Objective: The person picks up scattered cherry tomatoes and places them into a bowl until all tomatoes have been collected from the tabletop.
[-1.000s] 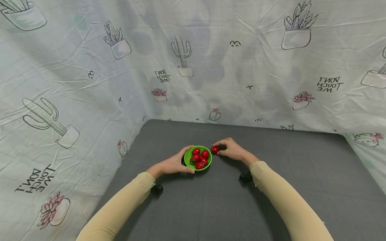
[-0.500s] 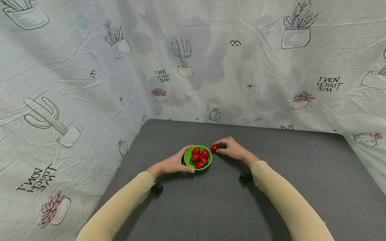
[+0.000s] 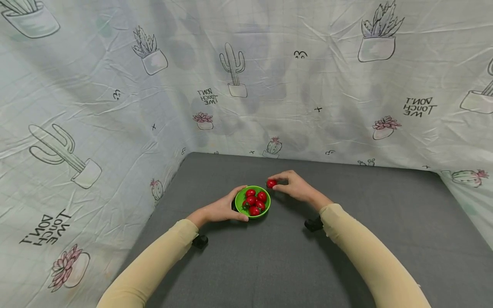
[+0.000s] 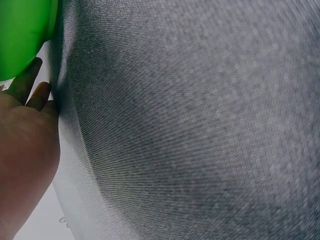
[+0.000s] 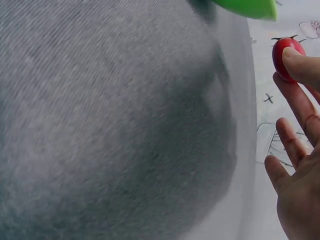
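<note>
In the head view, my left hand (image 3: 220,209) holds a small green bowl (image 3: 239,199), thumb at its near side and fingers round the left and far side. Several red cherry tomatoes (image 3: 251,201) with green stems lie in the bowl. My right hand (image 3: 295,187) pinches another cherry tomato (image 3: 271,183) just beyond the bowl's far right rim. The right wrist view shows this tomato (image 5: 279,61) between thumb and fingertips, raised off the table, its green stem pointing away. Part of the green bowl (image 4: 22,35) appears in the left wrist view, with fingers under its wall.
A dark grey cloth covers the table (image 3: 262,265). Behind it and along the left hangs a pale curtain (image 3: 269,85) printed with cacti and potted plants. A black wrist device (image 3: 313,225) sits below the right wrist, another (image 3: 200,242) below the left.
The right hand has lifted the cherry tomato off the table and carried it slightly up and left toward the bowl. My left hand and the bowl have stayed in place.
</note>
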`<state>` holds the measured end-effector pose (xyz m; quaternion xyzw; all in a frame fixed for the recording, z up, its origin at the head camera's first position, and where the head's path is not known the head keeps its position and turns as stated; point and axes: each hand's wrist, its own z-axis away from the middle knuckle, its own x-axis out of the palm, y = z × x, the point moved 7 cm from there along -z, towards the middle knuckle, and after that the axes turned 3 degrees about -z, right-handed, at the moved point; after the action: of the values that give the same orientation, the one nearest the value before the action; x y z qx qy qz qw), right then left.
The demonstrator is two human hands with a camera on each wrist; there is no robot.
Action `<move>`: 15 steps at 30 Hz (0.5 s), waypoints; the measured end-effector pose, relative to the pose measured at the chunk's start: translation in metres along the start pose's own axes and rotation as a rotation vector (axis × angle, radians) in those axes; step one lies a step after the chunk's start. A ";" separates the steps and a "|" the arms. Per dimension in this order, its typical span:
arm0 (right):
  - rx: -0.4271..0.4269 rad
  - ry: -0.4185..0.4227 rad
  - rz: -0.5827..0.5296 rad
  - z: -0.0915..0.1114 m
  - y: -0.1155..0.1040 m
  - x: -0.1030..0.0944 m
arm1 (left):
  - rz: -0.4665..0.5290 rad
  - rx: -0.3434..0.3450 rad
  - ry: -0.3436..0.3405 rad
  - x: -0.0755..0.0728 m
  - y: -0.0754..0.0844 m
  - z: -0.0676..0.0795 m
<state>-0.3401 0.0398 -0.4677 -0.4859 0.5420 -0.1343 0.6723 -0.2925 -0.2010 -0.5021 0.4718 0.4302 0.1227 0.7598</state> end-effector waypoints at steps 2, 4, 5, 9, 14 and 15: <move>0.002 0.005 0.004 -0.001 -0.003 0.000 | 0.000 0.002 -0.001 0.000 -0.001 0.000; 0.006 0.011 0.011 -0.001 -0.005 0.000 | 0.000 0.001 -0.002 0.000 -0.001 0.001; 0.004 0.012 0.015 -0.001 -0.006 0.000 | 0.002 0.001 -0.003 0.001 -0.001 0.001; -0.004 0.014 0.022 -0.003 -0.011 0.001 | 0.003 -0.001 -0.005 0.001 0.000 0.003; -0.017 0.008 0.006 -0.004 -0.021 0.004 | 0.009 0.001 -0.006 0.001 0.000 0.004; -0.024 0.005 0.000 -0.005 -0.024 0.005 | 0.010 0.003 -0.006 0.001 0.000 0.004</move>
<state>-0.3341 0.0220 -0.4517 -0.4935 0.5453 -0.1288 0.6652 -0.2887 -0.2026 -0.5017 0.4756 0.4257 0.1245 0.7597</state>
